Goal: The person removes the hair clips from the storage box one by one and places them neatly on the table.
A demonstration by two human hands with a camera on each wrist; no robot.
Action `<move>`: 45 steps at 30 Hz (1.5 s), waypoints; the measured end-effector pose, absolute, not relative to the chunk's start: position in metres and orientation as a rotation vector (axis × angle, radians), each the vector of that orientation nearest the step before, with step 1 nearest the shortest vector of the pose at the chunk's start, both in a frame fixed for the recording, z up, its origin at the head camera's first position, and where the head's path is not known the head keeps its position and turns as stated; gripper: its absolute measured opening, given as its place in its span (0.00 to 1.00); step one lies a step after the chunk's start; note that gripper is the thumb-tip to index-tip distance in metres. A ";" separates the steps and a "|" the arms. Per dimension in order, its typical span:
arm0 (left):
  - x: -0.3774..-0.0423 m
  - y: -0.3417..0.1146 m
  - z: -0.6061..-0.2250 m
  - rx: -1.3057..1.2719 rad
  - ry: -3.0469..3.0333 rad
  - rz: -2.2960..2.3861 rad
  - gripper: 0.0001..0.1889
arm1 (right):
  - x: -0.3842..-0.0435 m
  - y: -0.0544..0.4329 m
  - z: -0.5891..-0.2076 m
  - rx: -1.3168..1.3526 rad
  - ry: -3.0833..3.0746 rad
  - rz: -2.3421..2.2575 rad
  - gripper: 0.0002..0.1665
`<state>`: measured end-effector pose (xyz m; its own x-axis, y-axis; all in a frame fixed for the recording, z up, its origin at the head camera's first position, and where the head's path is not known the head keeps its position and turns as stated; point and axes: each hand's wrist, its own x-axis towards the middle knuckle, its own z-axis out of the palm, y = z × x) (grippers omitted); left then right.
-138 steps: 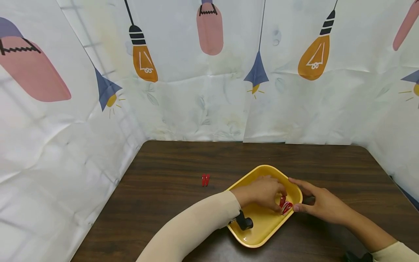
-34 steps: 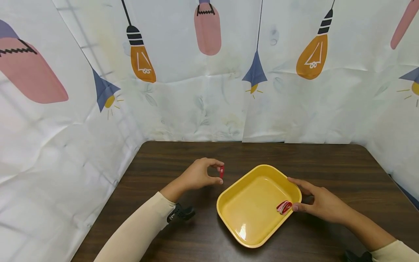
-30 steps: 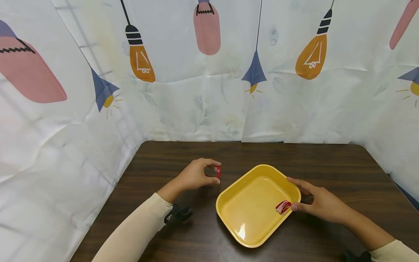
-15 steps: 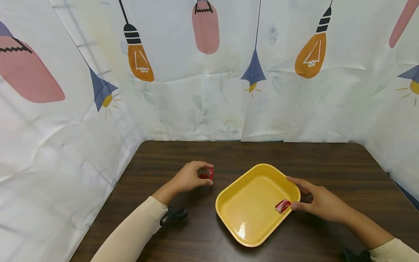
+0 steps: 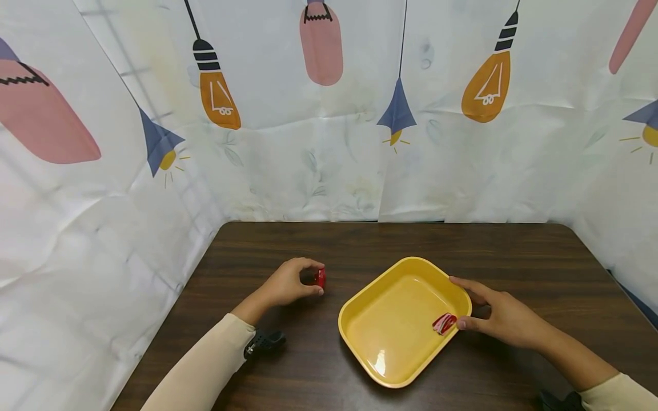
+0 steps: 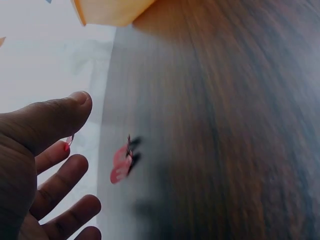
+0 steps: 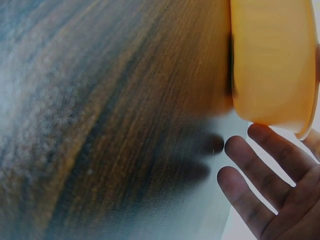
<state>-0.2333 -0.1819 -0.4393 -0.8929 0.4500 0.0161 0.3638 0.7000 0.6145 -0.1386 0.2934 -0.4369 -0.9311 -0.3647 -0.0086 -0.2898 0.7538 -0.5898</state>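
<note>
pinches a red clip (image 5: 320, 278) in the left hand (image 5: 284, 283), narrowly, between thumb and fingertip, with the remaining fingers loose and apart; seemingly held by its ends to keep it on edge and leave room beside two more red clips (image 6: 120, 172) on the dark wood table (image 5: 298, 377). rests the right hand (image 5: 506, 318) at the right-hand corner of the yellow tray (image 5: 385, 337), with thumb and forefinger set wide around the bend and fairly straight, probably to steady the tray rather than lift it. has the pinched clip left of the tray, outside its rim and low; cannot tell about touching the wood. contains, inside the tray, a bunch of red clips (image 5: 444, 323) just beside the wall near the right thumb; cannot be counted, given the overlap. looks small, slim, glossy and roughly upright between the fingertips; shows only as a bright sliver below the thumb in the left wrist view. appears paler on the table, blurred, with dark shadows alongside; appears pale-streaked in the tray, perhaps from glare.
</note>
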 end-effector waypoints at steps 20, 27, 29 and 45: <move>-0.237 -0.200 -0.453 0.661 2.820 0.923 0.28 | -0.137 0.294 -0.437 -0.550 2.822 -0.922 0.51; -0.238 -0.205 -0.457 0.651 2.837 0.891 0.28 | -0.137 0.293 -0.437 -0.554 2.824 -0.924 0.50; -0.239 -0.205 -0.458 0.656 2.839 0.882 0.28 | -0.137 0.293 -0.437 -0.553 2.824 -0.926 0.50; -0.242 -0.207 -0.462 0.650 2.854 0.767 0.29 | -0.138 0.293 -0.437 -0.540 2.818 -0.930 0.51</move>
<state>-0.2423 -0.2073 -0.4617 -0.9013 0.4331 -0.0006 0.3744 0.7798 0.5018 -0.1382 0.2933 -0.4369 -0.9282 -0.3721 -0.0072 -0.2947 0.7468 -0.5962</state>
